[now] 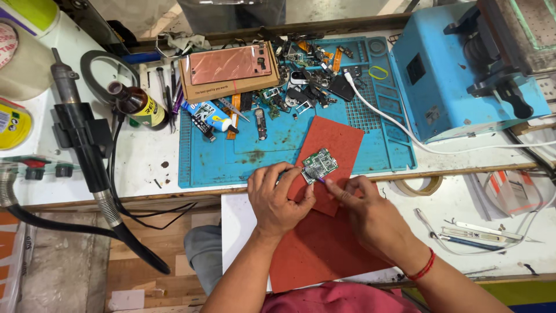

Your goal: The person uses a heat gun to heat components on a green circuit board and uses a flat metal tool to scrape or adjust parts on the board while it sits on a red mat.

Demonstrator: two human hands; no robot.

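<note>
A small green circuit board [319, 163] lies on a red mat [331, 145] over the front edge of a blue work mat [231, 156]. My left hand [279, 196] rests on the red mat and pinches the board's near left corner. My right hand [366, 213] holds a thin tool [318, 178] whose tip touches the board's near edge. A second red sheet [315, 249] lies under my wrists.
A pile of small phone parts [301, 81], a cardboard box with a copper-coloured phone back [229, 66], a glue tube [209, 117] and a brown bottle [136, 104] sit at the back. A hot-air handle [81, 133] stands left, a blue machine [457, 69] right, with a white cable [394, 122].
</note>
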